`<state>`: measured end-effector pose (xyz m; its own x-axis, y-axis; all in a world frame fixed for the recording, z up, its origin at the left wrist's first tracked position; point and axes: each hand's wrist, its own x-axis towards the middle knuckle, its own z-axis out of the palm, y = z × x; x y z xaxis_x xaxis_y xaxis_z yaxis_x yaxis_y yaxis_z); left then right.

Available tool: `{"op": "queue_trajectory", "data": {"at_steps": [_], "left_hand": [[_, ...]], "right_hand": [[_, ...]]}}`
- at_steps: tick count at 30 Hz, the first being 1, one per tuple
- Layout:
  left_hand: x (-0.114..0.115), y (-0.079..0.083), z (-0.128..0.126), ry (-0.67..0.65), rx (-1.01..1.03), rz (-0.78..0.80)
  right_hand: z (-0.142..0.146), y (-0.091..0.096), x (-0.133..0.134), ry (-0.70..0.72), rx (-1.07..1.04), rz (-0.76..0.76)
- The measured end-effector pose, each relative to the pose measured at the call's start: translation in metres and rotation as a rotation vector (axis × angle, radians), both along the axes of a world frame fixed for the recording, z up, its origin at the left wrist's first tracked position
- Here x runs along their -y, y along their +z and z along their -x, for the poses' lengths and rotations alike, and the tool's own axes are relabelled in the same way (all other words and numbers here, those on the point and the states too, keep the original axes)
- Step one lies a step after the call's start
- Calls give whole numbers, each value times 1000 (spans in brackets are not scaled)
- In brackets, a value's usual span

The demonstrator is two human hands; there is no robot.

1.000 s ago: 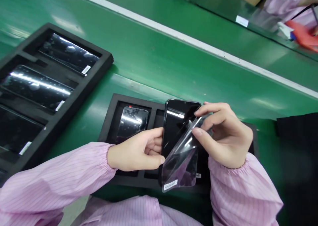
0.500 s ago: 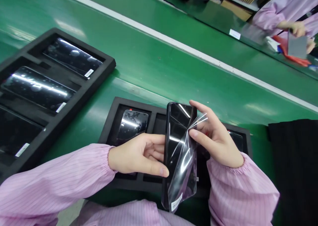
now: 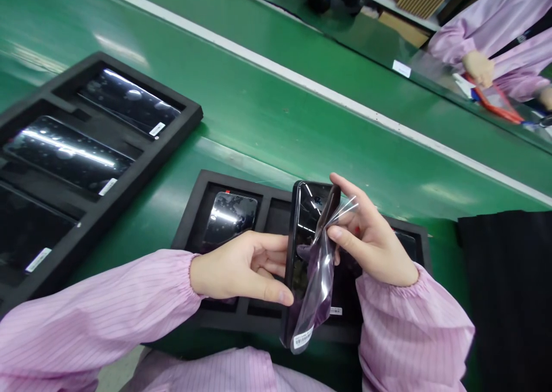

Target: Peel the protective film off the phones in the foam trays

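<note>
A black phone (image 3: 304,231) stands almost edge-on above a small black foam tray (image 3: 196,208). My left hand (image 3: 241,266) grips its left edge, thumb pressed near the lower part. My right hand (image 3: 371,237) pinches the top corner of a clear protective film (image 3: 317,291) between thumb and forefinger. The film hangs partly peeled from the screen, with a white barcode label (image 3: 303,337) at its bottom end. Another phone (image 3: 229,215) lies in the tray's left slot.
A larger black foam tray (image 3: 176,125) with several glossy phones lies at the left on the green conveyor belt (image 3: 280,122). A black cloth (image 3: 509,288) covers the right side. Another person's hands (image 3: 478,67) in pink sleeves work at the far right top.
The phone has turned from facing me to nearly edge-on. The film has come further off the screen and now hangs down beside it. The view has shifted slightly.
</note>
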<state>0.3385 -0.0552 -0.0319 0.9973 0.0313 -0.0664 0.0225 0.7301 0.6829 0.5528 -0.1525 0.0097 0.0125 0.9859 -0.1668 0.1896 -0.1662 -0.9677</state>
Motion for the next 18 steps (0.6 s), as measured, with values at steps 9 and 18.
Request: {"op": "queue_trajectory", "data": {"at_steps": [9, 18], "left_hand": [[0, -2, 2, -41, -22, 16], [-1, 1, 2, -8, -55, -29]], "right_hand": [[0, 2, 1, 0, -32, -33], [2, 1, -1, -17, -35, 16]]}}
